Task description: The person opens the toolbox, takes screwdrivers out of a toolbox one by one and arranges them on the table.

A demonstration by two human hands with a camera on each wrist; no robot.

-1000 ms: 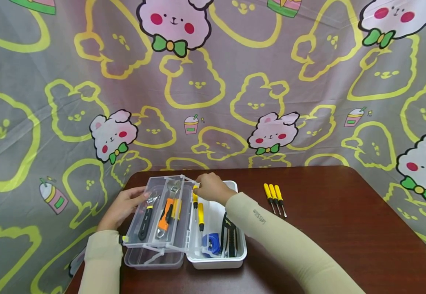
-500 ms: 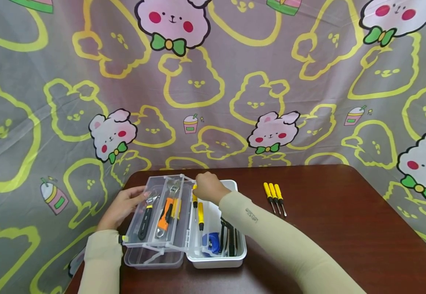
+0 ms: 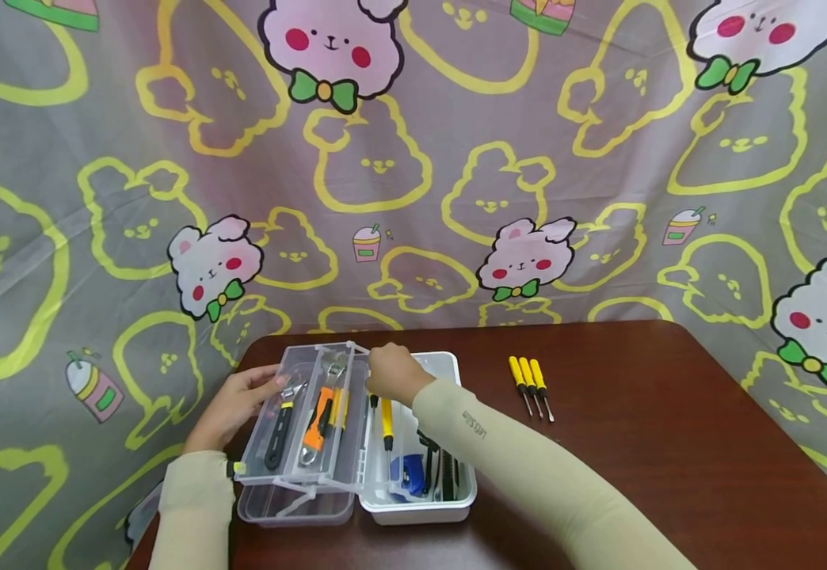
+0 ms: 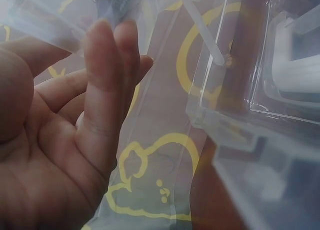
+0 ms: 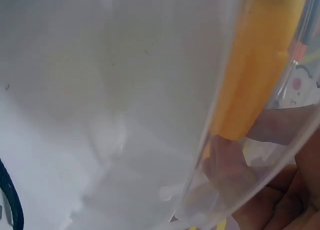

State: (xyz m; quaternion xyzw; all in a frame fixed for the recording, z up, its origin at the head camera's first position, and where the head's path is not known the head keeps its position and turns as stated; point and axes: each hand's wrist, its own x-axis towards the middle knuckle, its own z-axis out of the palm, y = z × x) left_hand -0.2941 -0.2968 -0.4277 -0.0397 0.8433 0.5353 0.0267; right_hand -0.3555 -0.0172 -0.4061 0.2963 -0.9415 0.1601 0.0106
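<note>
A right hand [image 3: 390, 372] curls around a yellow-handled screwdriver [image 3: 386, 418] inside the white toolbox [image 3: 449, 507] at the table's [image 3: 670, 459] near-left edge; the left hand [image 3: 238, 400], fingers straight, rests against the raised clear tray [image 3: 314, 412]; only the right-wrist view shows the fingers [image 5: 235, 165] on the handle; three screwdrivers [image 3: 530, 384] lie well apart on open tabletop.

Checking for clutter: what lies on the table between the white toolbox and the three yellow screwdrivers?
Nothing: the head view shows bare brown table between the white toolbox and the yellow screwdrivers.
</note>
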